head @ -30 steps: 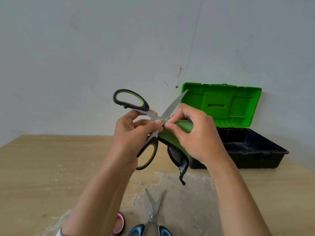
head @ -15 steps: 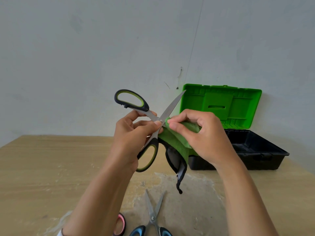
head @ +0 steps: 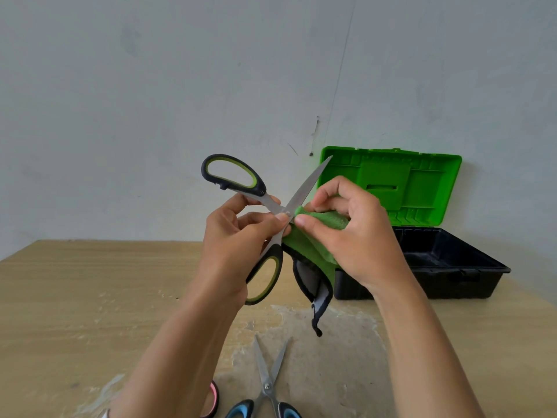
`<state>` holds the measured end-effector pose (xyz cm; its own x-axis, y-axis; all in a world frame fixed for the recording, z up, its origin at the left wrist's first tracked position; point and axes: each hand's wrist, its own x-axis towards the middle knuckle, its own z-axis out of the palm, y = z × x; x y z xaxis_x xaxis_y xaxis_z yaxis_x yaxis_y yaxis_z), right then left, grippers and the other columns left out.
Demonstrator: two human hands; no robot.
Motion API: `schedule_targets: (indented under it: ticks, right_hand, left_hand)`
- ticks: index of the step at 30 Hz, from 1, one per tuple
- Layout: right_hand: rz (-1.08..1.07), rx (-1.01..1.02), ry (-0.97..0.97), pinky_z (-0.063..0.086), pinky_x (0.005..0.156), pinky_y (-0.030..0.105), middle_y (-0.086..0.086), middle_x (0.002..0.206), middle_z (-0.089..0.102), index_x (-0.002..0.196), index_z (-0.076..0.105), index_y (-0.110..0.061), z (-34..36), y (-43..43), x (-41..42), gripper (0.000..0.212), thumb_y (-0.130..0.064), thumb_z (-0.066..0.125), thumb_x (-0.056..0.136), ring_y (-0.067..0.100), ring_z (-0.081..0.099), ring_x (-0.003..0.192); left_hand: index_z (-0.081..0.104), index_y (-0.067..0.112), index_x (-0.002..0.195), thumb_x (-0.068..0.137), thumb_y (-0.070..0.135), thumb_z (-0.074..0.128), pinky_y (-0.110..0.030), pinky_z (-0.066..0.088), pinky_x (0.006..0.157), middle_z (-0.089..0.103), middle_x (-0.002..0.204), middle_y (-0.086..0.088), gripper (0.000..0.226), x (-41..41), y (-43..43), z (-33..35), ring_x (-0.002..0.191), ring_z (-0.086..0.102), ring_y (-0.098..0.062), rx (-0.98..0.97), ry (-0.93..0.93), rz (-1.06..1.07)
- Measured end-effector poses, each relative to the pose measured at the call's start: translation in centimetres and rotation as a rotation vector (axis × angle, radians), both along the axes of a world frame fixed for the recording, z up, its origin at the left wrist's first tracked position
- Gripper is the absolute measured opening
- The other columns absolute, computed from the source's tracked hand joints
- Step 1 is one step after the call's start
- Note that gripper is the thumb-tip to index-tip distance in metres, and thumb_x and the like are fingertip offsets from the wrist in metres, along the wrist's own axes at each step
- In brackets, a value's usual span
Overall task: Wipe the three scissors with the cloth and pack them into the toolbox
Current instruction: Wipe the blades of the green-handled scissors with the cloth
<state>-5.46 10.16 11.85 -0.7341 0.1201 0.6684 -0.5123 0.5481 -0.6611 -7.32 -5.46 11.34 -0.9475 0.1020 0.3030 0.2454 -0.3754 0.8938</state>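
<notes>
My left hand (head: 238, 245) grips the green-and-black scissors (head: 241, 182) near the pivot, held up in the air with the blades spread wide. One blade points up and to the right; the other is wrapped in the green cloth (head: 313, 245). My right hand (head: 352, 233) pinches that cloth around the blade right at the pivot. The cloth's dark edge hangs down below. A blue-handled pair of scissors (head: 268, 384) lies open on the table near the bottom edge. A pink handle (head: 212, 399) of a third pair shows beside my left forearm.
The toolbox (head: 452, 267) stands at the right back of the wooden table (head: 75, 297), its black tray open and its green lid (head: 416, 182) upright against the grey wall. A pale worn patch covers the table under my hands.
My right hand slid the cloth along the blade out to the right and back in toward the pivot. The left hand and scissors stayed nearly still.
</notes>
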Motion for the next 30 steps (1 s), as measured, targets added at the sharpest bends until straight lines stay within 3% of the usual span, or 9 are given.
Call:
schedule_targets:
  ticks: [3,5,10,12,22,24,27,30]
  right_hand:
    - [0.018,-0.053,-0.019,0.057,0.087,0.030,0.000,0.088,0.073,0.081,0.053,-0.025,-0.1,-0.1,-0.2,0.028,-0.019,0.080,0.083,0.006,0.071,0.092]
    - [0.017,-0.076,-0.023,0.058,0.087,0.036,0.000,0.087,0.074,0.082,0.054,-0.023,-0.2,-0.3,-0.3,0.025,-0.021,0.079,0.085,0.005,0.071,0.091]
    - [0.014,-0.025,-0.016,0.049,0.074,0.008,-0.012,0.085,0.077,0.087,0.065,-0.022,0.2,-0.2,0.2,0.021,-0.023,0.085,0.079,-0.003,0.071,0.084]
    - [0.004,0.036,0.024,0.047,0.073,0.004,-0.012,0.082,0.076,0.086,0.068,-0.017,0.3,-0.1,0.4,0.020,-0.020,0.086,0.077,-0.005,0.070,0.082]
    - [-0.007,0.062,-0.026,0.052,0.090,0.027,-0.006,0.088,0.077,0.089,0.051,-0.027,-0.1,0.3,0.0,0.027,-0.028,0.078,0.086,-0.002,0.070,0.095]
    - [-0.022,0.108,-0.059,0.052,0.087,0.024,-0.007,0.089,0.078,0.090,0.050,-0.029,0.0,0.9,0.2,0.028,-0.031,0.077,0.086,-0.001,0.070,0.092]
    - [-0.022,0.132,-0.104,0.044,0.080,0.007,-0.009,0.089,0.078,0.090,0.049,-0.029,0.1,2.0,0.6,0.027,-0.031,0.076,0.086,-0.003,0.069,0.092]
    - [-0.008,0.151,-0.147,0.040,0.087,0.014,-0.008,0.088,0.078,0.090,0.051,-0.029,0.1,2.8,0.9,0.025,-0.031,0.076,0.086,-0.006,0.066,0.097]
  left_hand:
    - [0.065,0.005,0.101,0.080,0.001,0.074,-0.022,0.054,0.054,0.070,0.065,-0.005,0.022,0.1,0.1,0.1,0.065,0.071,-0.018,-0.015,0.024,0.006]
    - [0.066,0.005,0.100,0.081,0.000,0.073,-0.022,0.054,0.055,0.069,0.063,-0.004,0.022,0.1,0.0,0.1,0.065,0.071,-0.018,-0.016,0.034,0.006]
    - [0.065,0.002,0.103,0.081,-0.001,0.073,-0.021,0.053,0.053,0.067,0.062,-0.004,0.024,0.1,-0.1,0.1,0.062,0.070,-0.017,-0.005,0.038,0.016]
    - [0.065,0.003,0.102,0.081,-0.001,0.073,-0.021,0.052,0.052,0.067,0.061,-0.003,0.023,0.1,0.0,0.1,0.062,0.070,-0.017,-0.014,0.039,0.017]
    - [0.067,0.006,0.097,0.081,-0.002,0.072,-0.021,0.053,0.051,0.067,0.061,-0.004,0.020,0.0,-0.5,0.3,0.058,0.069,-0.016,-0.019,0.036,0.018]
    - [0.067,0.010,0.095,0.081,-0.001,0.073,-0.022,0.054,0.054,0.068,0.063,-0.004,0.019,-0.3,-1.0,0.4,0.064,0.071,-0.017,-0.014,0.018,0.030]
    - [0.068,0.014,0.095,0.081,0.003,0.074,-0.025,0.055,0.066,0.070,0.065,-0.002,0.019,-0.7,-1.7,0.4,0.074,0.074,-0.018,-0.024,0.003,0.033]
    - [0.069,0.014,0.096,0.080,0.005,0.074,-0.028,0.055,0.071,0.072,0.071,-0.004,0.020,-0.8,-2.1,0.4,0.077,0.074,-0.019,-0.025,-0.015,0.032]
